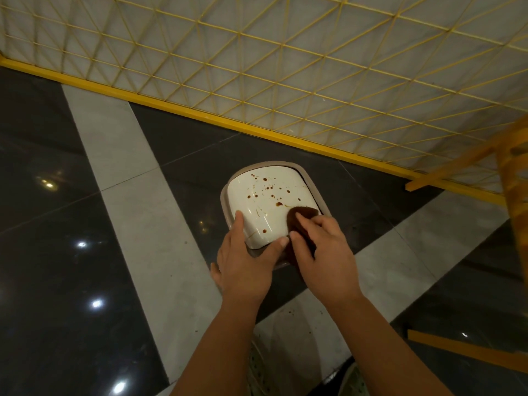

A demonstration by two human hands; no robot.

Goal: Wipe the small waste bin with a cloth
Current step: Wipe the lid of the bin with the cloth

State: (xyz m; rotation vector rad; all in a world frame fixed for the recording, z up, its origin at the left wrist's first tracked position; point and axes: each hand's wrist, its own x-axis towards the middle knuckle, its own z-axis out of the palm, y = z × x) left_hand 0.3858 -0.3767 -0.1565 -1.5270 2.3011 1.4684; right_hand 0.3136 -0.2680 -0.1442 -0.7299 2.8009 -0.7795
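Note:
A small waste bin (265, 201) stands on the floor in the middle of the head view. Its white lid is spattered with brown spots, and a grey-brown rim runs round it. My left hand (245, 264) grips the near left corner of the bin, index finger on the lid and thumb along its near edge. My right hand (323, 252) holds a dark brown cloth (303, 214) and presses it onto the lid's near right part. Most of the cloth is hidden under my fingers.
The floor (85, 252) is glossy dark tile with pale grey bands. A yellow wire-mesh fence (285, 81) with a yellow bottom rail runs behind the bin. A blurred orange frame (511, 178) stands at the right, with an orange bar (468, 350) low right. My shoes (257, 370) show below.

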